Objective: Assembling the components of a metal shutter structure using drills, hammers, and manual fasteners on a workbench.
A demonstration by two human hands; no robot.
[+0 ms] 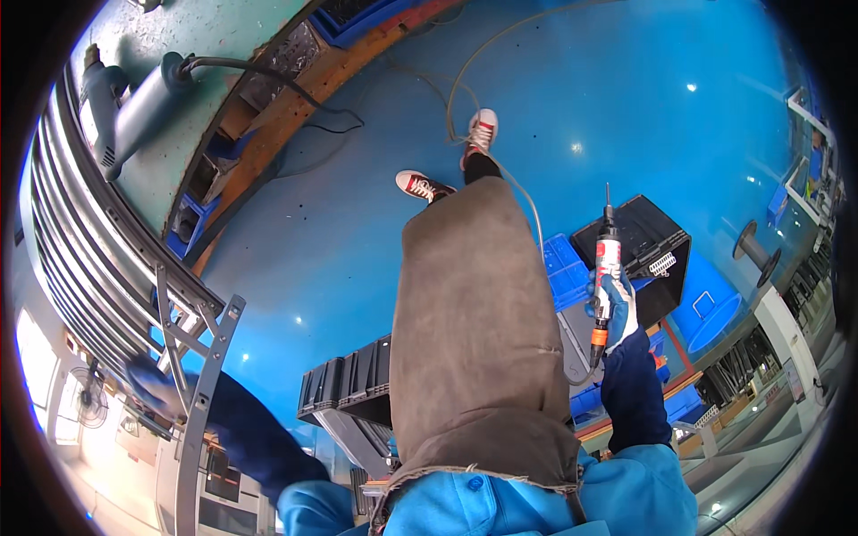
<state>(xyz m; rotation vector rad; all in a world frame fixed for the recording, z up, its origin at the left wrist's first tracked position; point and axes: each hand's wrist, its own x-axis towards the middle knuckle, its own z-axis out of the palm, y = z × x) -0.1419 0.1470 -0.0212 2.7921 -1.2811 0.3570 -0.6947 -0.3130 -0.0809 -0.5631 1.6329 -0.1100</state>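
My right hand (620, 305), in a blue and white glove, is wrapped round a power screwdriver (609, 253) with a red and white body and an orange ring near its tail. Its thin bit points away from me, and a hose runs from its tail end. On the left, my left hand (159, 386) is smeared by motion, so its fingers cannot be made out. It is close to a grey metal frame (198, 393) and the lower ends of several long metal bars (85, 259). Whether it touches either is unclear.
A green workbench (210, 40) at the far left bears a corded power tool (147, 107). Black crates (344, 384) stand below me; a black bin (657, 237) and blue bins (565, 268) stand at right. A hose (456, 89) crosses the blue floor by my shoes.
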